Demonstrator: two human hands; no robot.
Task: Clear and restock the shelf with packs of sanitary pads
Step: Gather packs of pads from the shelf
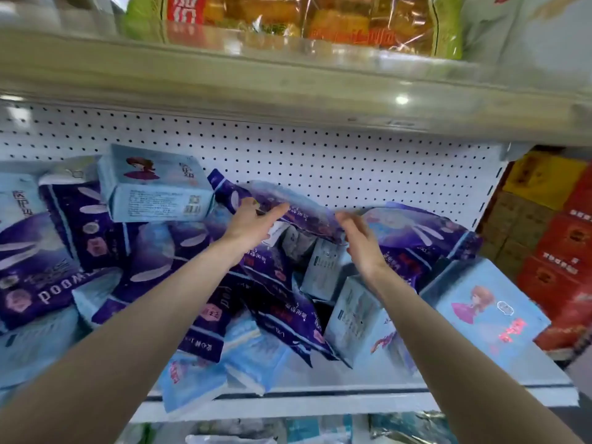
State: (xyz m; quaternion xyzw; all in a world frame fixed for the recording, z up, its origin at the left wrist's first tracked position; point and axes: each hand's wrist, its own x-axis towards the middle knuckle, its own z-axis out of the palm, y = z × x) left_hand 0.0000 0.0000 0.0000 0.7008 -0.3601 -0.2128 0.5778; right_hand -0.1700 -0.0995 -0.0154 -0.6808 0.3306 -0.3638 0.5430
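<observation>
A person's two bare forearms reach into a white metal shop shelf (pixel 320 402), where a loose heap of purple and light-blue packs (pixel 179 251) lies tumbled against the white perforated back panel (pixel 320 161). Between the hands, above the heap and near the panel, is a purple plastic pack of sanitary pads (pixel 301 209), tilted down to the right and smeared by motion blur so that its print cannot be read. The left hand (pixel 253 224) lies against the pack's left part with fingers nearly straight and thumb raised. The right hand (pixel 362 241) has its fingers curled over the pack's right end; how far they wrap behind it is hidden. At upper left a light-blue box-shaped pack with a cartoon girl (pixel 153 184) rests on top of the purple ones, label side facing out. A second light-blue cartoon-girl pack (pixel 480 309) leans at the shelf's right end, partly behind the right forearm. Several packs at the left edge are cut off by the frame. Above, the upper shelf (pixel 288 78) carries orange and green snack bags (pixel 320 24), blurred and cropped. To the right stand stacked red and yellow cartons (pixel 560 238), their lettering too soft to read. Goods on the lower shelf (pixel 320 427) show only as a cropped strip.
</observation>
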